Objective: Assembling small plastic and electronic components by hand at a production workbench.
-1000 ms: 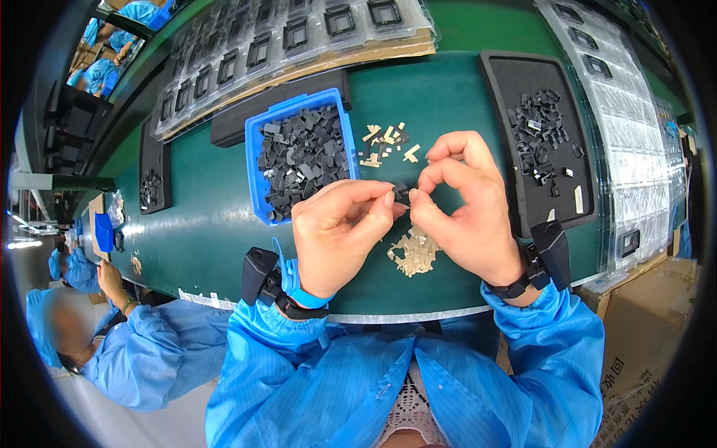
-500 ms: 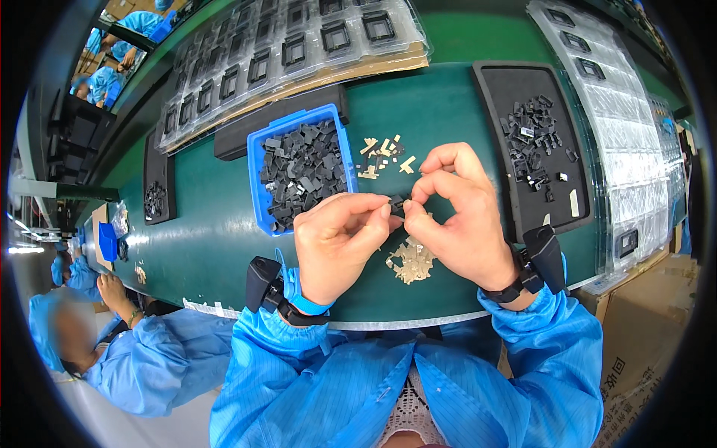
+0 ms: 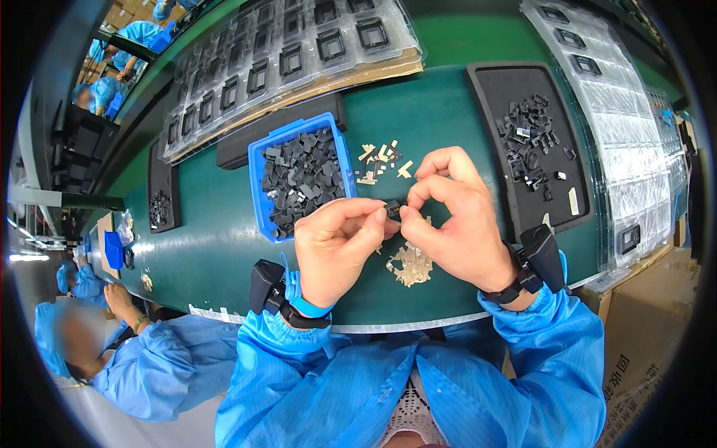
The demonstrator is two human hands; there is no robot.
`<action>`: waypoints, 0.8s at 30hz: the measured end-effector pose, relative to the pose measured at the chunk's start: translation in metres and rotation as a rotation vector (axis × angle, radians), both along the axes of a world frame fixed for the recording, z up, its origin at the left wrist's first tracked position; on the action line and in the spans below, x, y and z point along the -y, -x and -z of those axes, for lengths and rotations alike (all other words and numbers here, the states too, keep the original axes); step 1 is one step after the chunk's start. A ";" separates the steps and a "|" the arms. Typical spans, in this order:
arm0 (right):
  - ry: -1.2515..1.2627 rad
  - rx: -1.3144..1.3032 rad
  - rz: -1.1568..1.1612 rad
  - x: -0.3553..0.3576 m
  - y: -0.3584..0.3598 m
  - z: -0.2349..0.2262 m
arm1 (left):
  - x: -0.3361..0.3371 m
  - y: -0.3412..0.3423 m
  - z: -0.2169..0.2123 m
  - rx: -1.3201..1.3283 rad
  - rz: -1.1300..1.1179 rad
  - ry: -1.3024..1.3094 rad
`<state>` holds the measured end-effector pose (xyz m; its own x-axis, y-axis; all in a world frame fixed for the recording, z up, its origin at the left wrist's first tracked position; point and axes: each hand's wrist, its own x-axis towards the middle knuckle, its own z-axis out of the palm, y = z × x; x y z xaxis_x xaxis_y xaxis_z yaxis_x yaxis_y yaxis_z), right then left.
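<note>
Between my two hands, over the green bench, is a small black plastic part [image 3: 393, 210]. My left hand [image 3: 334, 250] pinches it between thumb and forefinger. From the other side, the thumb and forefinger of my right hand [image 3: 455, 218] close at its edge; whether they grip the part itself or some tiny piece on it is hidden. Below the fingers lies a pile of beige flat pieces [image 3: 411, 266]. A blue bin [image 3: 258, 183] full of small black plastic parts [image 3: 302, 175] stands beyond my left hand. Scattered beige and black bits [image 3: 381, 159] lie past the fingertips.
On the right, a black tray [image 3: 575, 160] carries several black parts, beside clear blister trays [image 3: 629, 149]. More blister trays with black frames [image 3: 291, 60] are stacked at the back. A narrow black tray [image 3: 162, 187] sits far left. A co-worker [image 3: 160, 358] in blue is at the left.
My view has shifted slightly. My hands stay together, and the black part between the fingertips has turned a little and shows more of itself.
</note>
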<state>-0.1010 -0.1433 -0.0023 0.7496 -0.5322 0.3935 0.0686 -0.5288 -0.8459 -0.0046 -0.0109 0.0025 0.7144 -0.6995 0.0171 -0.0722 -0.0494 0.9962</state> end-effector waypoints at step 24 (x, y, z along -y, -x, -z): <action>-0.030 0.011 -0.011 0.001 0.000 -0.002 | -0.001 0.000 -0.002 -0.101 0.023 0.046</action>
